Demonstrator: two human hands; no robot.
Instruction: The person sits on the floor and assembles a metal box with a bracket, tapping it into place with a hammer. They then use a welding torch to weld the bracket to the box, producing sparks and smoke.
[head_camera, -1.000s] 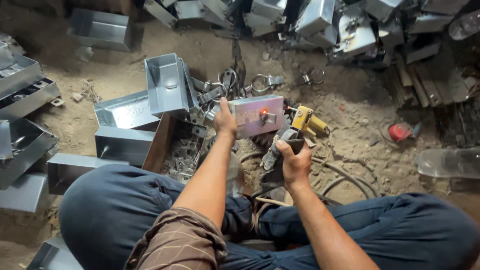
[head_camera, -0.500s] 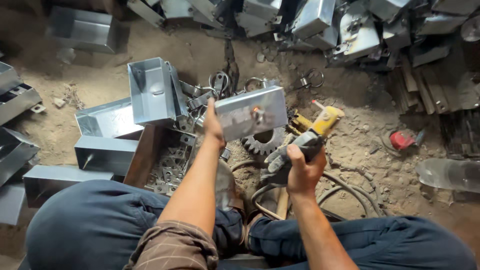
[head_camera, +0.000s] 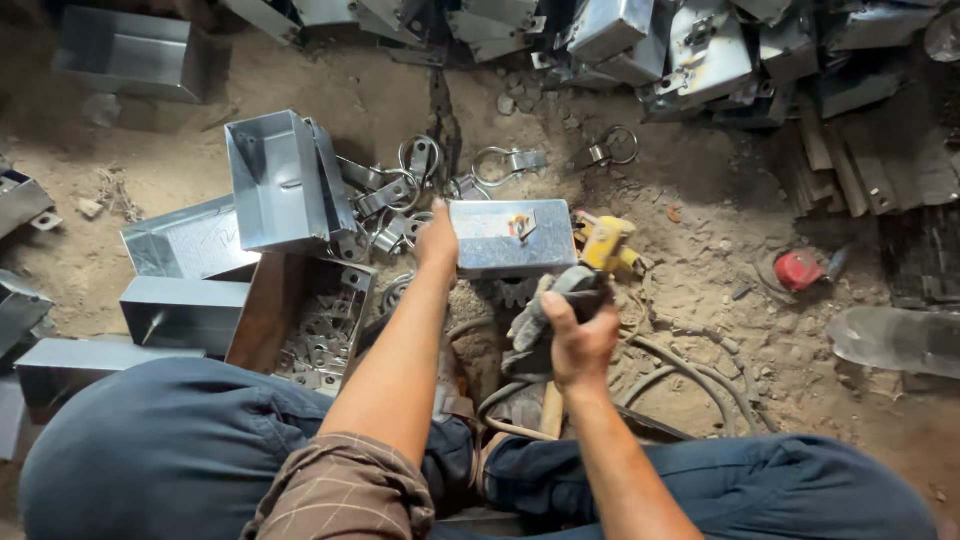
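Left hand (head_camera: 437, 240) grasps the grey metal box (head_camera: 512, 238) by its edge; right hand (head_camera: 580, 340) is clenched on the yellow power tool (head_camera: 600, 255).

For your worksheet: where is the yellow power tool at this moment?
In the head view, the yellow power tool sits just right of centre, gripped by the right hand, its head against the right end of the metal box that the left hand steadies.
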